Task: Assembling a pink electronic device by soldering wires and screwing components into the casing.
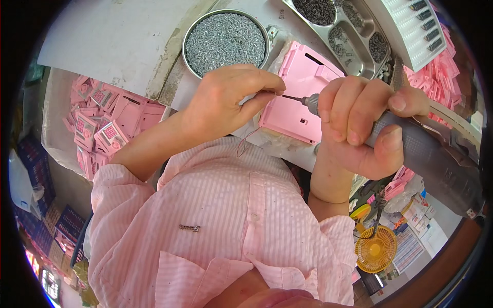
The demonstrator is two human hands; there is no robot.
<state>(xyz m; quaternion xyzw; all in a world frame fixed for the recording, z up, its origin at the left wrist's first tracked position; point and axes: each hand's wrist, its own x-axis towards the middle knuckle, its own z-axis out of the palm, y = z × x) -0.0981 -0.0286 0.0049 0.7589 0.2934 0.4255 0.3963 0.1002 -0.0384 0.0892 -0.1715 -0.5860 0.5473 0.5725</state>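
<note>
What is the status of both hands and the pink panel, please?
Right hand gripping power screwdriver. Left hand at tip of bit, anything pinched unclear. Pink panel beneath, left hand overlapping its edge.

Screws [226,43], prob., in bowl [267,46]; panel [295,114] R

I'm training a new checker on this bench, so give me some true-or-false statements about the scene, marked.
1. The right hand grips a dark power screwdriver. True.
2. The left hand is far from the bit. False: that hand's fingertips are at its tip.
3. Small silvery screws fill the round metal bowl. True.
4. The pink casing is left of the bowl in the picture. False: it is to the right.
5. The yellow basket is at the lower right. True.
</note>
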